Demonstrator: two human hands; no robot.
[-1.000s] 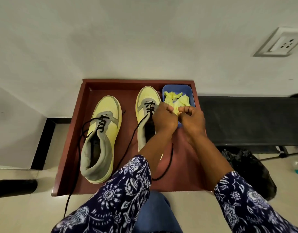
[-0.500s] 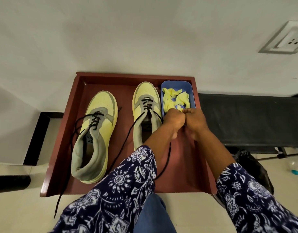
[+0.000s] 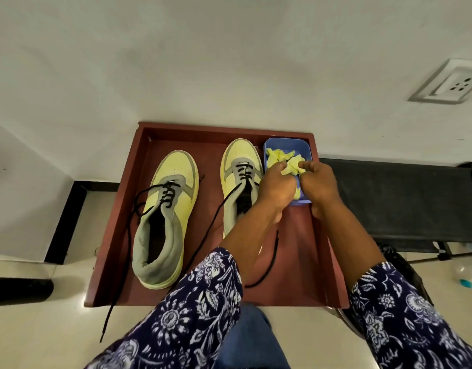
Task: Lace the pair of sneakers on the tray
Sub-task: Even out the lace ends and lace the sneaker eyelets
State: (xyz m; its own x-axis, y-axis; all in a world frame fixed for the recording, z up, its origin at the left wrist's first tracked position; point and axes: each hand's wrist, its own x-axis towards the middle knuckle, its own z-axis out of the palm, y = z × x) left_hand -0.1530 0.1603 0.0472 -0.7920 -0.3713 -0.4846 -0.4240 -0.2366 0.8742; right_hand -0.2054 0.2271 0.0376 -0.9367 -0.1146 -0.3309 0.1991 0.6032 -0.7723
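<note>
Two yellow-and-grey sneakers lie toes-away on a reddish-brown tray [image 3: 115,235]. The left sneaker [image 3: 173,182] has black lace in its lower eyelets, and a long loose end trails off the tray's front edge. The right sneaker [image 3: 241,158] is laced near the toe; one of its lace ends [image 3: 269,262] runs out from under my left forearm. My left hand [image 3: 276,187] and right hand [image 3: 320,185] sit side by side over a blue box [image 3: 306,149], fingers curled, pinching a crumpled yellow piece [image 3: 292,166] between them.
More crumpled yellow pieces fill the blue box at the tray's back right corner. A black bench [image 3: 402,203] adjoins the tray on the right, with a dark bag [image 3: 405,267] under it. The wall stands right behind the tray. A dark object [image 3: 16,290] lies on the floor at left.
Both hands drew back toward me with fists together, then moved forward again to the blue box, where the fingertips now pinch the yellow piece. The sneakers have not moved.
</note>
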